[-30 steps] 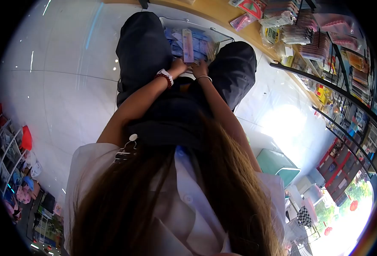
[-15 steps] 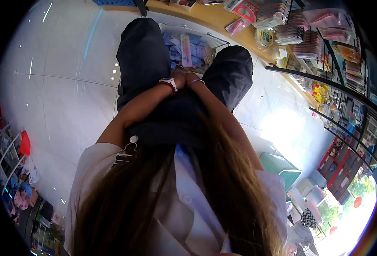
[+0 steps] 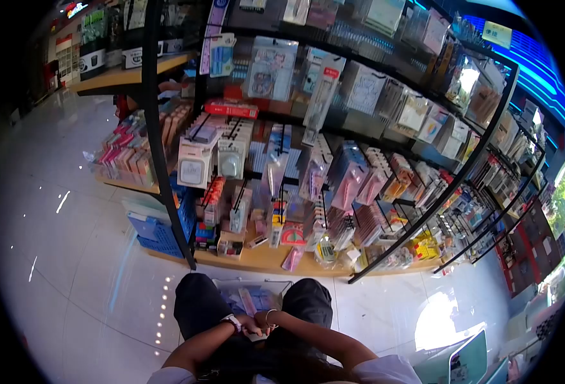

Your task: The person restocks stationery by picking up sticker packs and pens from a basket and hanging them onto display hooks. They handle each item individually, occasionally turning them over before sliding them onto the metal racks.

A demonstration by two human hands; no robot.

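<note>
Bright, fisheye-warped view with black corners; daylight glare pools on the glossy floor [image 3: 71, 256] at lower right.

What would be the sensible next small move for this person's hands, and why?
Probably reaching forward into the wire basket. The left hand and right hand sit together between the knees, just behind the basket, and whether they hold anything cannot be told. Packets lie in the basket, and the display rack stands right ahead.
</note>
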